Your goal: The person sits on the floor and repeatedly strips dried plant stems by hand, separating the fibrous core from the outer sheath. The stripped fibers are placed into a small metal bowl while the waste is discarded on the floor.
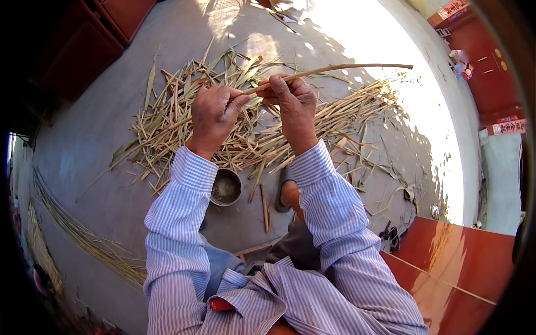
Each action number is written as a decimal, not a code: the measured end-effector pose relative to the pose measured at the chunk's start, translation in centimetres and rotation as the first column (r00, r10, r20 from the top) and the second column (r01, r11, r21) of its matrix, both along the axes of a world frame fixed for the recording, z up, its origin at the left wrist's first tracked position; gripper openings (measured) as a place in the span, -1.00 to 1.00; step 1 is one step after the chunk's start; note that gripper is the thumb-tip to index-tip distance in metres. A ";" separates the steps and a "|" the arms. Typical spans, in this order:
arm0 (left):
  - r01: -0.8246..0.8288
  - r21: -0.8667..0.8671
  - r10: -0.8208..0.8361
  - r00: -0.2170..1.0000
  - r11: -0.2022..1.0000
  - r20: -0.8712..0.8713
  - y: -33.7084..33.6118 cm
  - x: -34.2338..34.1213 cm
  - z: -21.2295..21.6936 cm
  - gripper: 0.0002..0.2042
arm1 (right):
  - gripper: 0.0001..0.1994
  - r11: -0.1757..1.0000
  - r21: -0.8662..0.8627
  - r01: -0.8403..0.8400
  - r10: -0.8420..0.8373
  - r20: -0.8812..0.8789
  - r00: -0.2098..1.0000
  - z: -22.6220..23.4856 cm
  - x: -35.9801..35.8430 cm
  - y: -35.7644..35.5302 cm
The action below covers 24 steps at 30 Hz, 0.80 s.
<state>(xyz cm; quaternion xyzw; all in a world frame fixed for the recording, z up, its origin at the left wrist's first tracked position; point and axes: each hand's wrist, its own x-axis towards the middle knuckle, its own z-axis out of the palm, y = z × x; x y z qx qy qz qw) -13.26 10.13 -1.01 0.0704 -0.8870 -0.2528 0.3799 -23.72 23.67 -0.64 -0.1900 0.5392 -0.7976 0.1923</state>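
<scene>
A long, slightly bent dry plant stalk (357, 66) runs between my two hands and stretches out to the right. My left hand (214, 116) is closed, thumb and forefinger pinching the stalk's left end. Close beside it, my right hand (291, 105) grips the same stalk between thumb and fingers. Below both hands, a loose heap of dry stalks and leaf sheaths (167, 131) lies on the grey floor. To the right, a bundle of straighter stalks (346, 109) lies roughly side by side.
A round metal bowl (226, 187) stands just below the heap, near my feet. Long thin strips (84, 229) lie at the left. A red-brown glossy panel (458, 254) is at the lower right; dark red furniture (84, 47) stands at the upper left.
</scene>
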 end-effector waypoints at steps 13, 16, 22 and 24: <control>0.034 0.366 -0.079 0.991 0.930 0.109 -1.1 1.3 0.8 -0.81 | -0.76 0.990 -0.106 -0.089 0.096 0.059 0.994 0.3 0.7 -0.3; 0.087 0.606 -0.225 0.962 0.791 0.155 -1.6 1.7 1.4 -0.81 | -0.76 0.983 -0.132 -0.127 0.125 -0.017 0.992 0.7 0.3 0.3; 0.063 0.691 -0.309 0.921 0.720 0.237 -5.6 4.4 0.3 -0.80 | -0.78 0.992 -0.111 0.057 -0.066 -0.081 0.995 1.9 -2.1 2.8; 0.056 0.676 -0.305 0.918 0.735 0.255 -6.6 5.4 0.2 -0.80 | -0.78 0.981 -0.130 0.141 -0.151 -0.069 0.986 1.9 -3.0 3.5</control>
